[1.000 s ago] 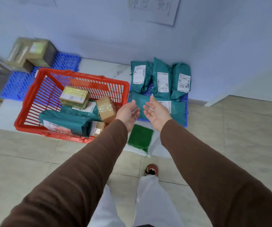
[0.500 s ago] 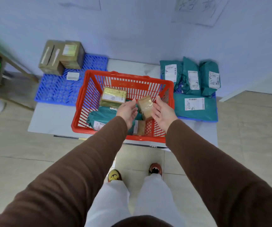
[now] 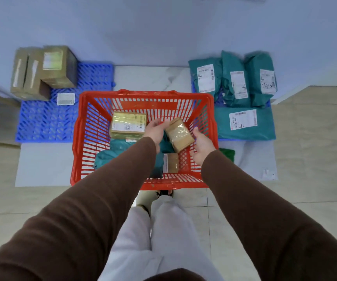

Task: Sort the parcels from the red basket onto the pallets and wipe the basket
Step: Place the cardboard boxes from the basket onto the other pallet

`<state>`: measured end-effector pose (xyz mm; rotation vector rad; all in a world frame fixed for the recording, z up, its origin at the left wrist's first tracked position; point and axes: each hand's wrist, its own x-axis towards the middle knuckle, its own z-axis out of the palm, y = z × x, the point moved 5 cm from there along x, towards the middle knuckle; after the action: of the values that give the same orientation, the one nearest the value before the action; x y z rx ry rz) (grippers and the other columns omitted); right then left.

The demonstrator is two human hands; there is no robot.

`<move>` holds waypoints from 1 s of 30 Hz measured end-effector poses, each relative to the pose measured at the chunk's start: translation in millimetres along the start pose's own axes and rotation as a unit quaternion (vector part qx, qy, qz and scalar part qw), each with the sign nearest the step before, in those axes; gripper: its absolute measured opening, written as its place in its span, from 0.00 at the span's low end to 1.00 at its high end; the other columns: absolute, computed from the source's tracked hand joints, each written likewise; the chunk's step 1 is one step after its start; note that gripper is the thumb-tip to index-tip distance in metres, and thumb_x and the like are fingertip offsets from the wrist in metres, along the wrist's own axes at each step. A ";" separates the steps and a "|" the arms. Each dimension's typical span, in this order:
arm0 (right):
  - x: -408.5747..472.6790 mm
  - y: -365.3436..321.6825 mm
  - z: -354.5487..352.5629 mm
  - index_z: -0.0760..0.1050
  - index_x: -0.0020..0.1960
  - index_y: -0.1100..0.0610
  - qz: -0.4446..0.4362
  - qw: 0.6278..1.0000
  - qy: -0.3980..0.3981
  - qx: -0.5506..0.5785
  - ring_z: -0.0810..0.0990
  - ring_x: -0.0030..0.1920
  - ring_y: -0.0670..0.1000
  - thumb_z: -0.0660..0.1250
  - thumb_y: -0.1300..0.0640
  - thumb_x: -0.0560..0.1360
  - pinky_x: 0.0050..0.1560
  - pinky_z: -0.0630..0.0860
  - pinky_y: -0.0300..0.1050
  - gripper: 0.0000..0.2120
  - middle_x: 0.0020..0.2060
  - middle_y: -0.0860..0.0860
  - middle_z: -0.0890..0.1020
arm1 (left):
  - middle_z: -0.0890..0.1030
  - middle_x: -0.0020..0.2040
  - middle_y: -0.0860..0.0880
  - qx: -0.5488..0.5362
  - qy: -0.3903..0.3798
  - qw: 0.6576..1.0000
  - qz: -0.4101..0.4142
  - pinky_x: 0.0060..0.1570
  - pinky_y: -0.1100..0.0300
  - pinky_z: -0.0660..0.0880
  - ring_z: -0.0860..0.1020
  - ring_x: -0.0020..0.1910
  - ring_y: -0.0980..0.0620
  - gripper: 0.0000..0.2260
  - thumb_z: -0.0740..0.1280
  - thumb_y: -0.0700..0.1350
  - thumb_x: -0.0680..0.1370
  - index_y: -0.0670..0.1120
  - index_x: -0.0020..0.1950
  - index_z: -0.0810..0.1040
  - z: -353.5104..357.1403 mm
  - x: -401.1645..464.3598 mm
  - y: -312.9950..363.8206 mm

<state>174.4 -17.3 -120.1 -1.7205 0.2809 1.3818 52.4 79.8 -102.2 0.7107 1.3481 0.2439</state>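
1. Long brown sleeves (image 3: 106,201) are worn down to both wrists.
2. Pale, whitish trousers (image 3: 153,236) are worn.
3. A dark shoe (image 3: 164,193) is partly seen below the trousers.

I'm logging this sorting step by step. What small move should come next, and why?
Probably close both hands on the small brown box: the left hand touches its edge, the right hand waits open beside it. Then carry it to the left pallet, where the cardboard boxes sit.

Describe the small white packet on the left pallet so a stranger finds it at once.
Find the blue pallet left of the red basket. At its back stand brown cardboard boxes; the white packet lies flat just before them. It is the only white, flat thing there.
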 end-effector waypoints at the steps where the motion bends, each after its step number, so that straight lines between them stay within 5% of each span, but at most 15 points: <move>1: 5.8 2.7 0.3 0.72 0.69 0.60 0.007 1.000 0.004 0.009 0.78 0.66 0.60 0.61 0.44 0.82 0.42 0.77 0.47 0.24 0.66 0.59 0.78 | 0.70 0.74 0.46 0.009 0.001 1.000 0.004 0.49 0.60 0.69 0.70 0.62 0.49 0.24 0.67 0.45 0.81 0.47 0.77 0.66 1.5 8.2 -0.4; 6: 45.3 23.1 2.9 0.72 0.61 0.56 0.042 0.996 0.043 0.066 0.79 0.57 0.52 0.60 0.45 0.83 0.67 0.75 0.54 0.16 0.56 0.53 0.81 | 0.71 0.74 0.45 0.062 -0.011 0.998 0.013 0.55 0.58 0.66 0.69 0.59 0.52 0.25 0.68 0.46 0.80 0.46 0.77 0.67 7.1 46.6 -7.9; 12: 65.9 35.5 11.0 0.72 0.65 0.55 0.053 0.987 0.059 0.136 0.81 0.54 0.56 0.63 0.49 0.82 0.60 0.79 0.56 0.15 0.55 0.56 0.82 | 0.76 0.67 0.44 0.110 -0.066 0.992 0.011 0.39 0.64 0.71 0.77 0.49 0.54 0.23 0.67 0.43 0.81 0.45 0.75 0.69 16.8 80.7 -21.0; 15: 59.8 37.2 16.3 0.72 0.63 0.55 0.048 0.987 0.069 0.133 0.82 0.50 0.55 0.63 0.49 0.82 0.49 0.80 0.52 0.14 0.53 0.56 0.82 | 0.80 0.58 0.44 0.102 -0.057 0.993 0.026 0.45 0.58 0.76 0.79 0.52 0.47 0.16 0.68 0.41 0.80 0.43 0.67 0.74 11.6 84.1 -25.4; 19: 28.0 37.8 29.7 0.73 0.68 0.51 -0.005 0.988 0.052 0.142 0.84 0.55 0.56 0.66 0.50 0.79 0.47 0.82 0.50 0.18 0.57 0.55 0.84 | 0.81 0.55 0.44 0.046 -0.038 0.998 0.032 0.60 0.45 0.78 0.80 0.55 0.44 0.11 0.70 0.47 0.78 0.45 0.56 0.74 -8.3 59.7 -19.3; 27: -64.3 18.5 71.1 0.74 0.63 0.44 -0.094 0.981 0.052 0.160 0.83 0.58 0.56 0.69 0.53 0.77 0.60 0.80 0.59 0.16 0.61 0.54 0.81 | 0.81 0.62 0.41 -0.079 -0.035 0.994 0.061 0.60 0.46 0.79 0.80 0.58 0.45 0.31 0.76 0.60 0.69 0.42 0.62 0.71 -60.0 -14.7 25.6; 30: -89.8 13.3 97.3 0.73 0.65 0.44 -0.109 0.981 0.054 0.149 0.82 0.57 0.55 0.67 0.55 0.79 0.55 0.81 0.52 0.15 0.59 0.53 0.81 | 0.80 0.62 0.37 -0.074 -0.016 0.993 0.094 0.49 0.47 0.81 0.80 0.50 0.46 0.37 0.78 0.60 0.66 0.37 0.63 0.72 -87.1 -24.9 42.7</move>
<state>68.6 16.9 -47.0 -1.5282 0.3323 1.0321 -25.7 127.4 -61.3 0.7139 1.2193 0.4759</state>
